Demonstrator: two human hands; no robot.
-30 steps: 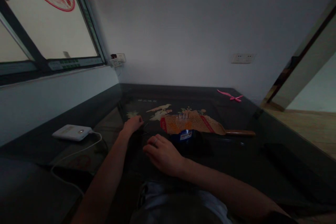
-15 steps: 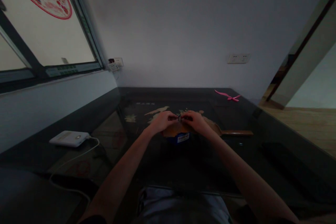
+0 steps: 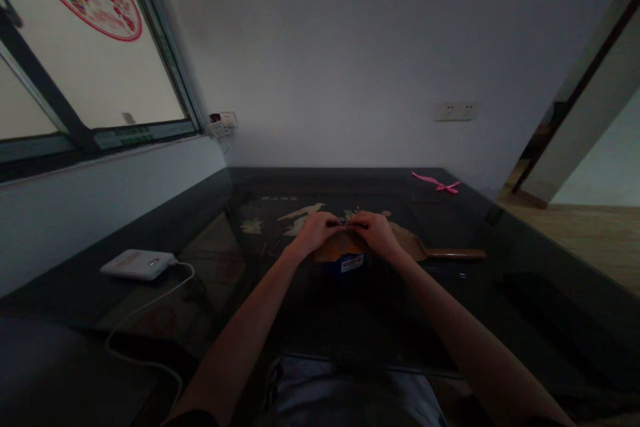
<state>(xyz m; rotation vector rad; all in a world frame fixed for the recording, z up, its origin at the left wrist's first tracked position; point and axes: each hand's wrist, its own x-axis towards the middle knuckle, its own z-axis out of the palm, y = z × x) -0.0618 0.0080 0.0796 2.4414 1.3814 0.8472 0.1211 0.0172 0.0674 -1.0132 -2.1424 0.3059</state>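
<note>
My left hand [image 3: 317, 232] and my right hand [image 3: 374, 232] meet over the middle of the table, fingertips almost touching. Both are closed in a pinch around something small between them, too dark to make out. Under the hands lies a flat brown piece [image 3: 327, 252], its nearer edge showing. A dark blue box [image 3: 345, 265] with a white barcode label shows just below that edge. To the right of my right hand, a brown, rounded, flat thing [image 3: 407, 242] tapers into a wooden handle [image 3: 456, 253]. My hands hide whether the two brown parts are one.
On the left of the dark glossy table [image 3: 280, 320] lies a white power bank [image 3: 137, 265] with a white cable [image 3: 150, 303]. A pink ribbon [image 3: 436, 181] lies at the far right. A dark flat object [image 3: 555, 320] rests at the right. Behind stands a wall [image 3: 330, 67] with sockets.
The view has shifted slightly, so everything sits a little further right. My fingertips have closed in over the small thing between them, which shows less now.
</note>
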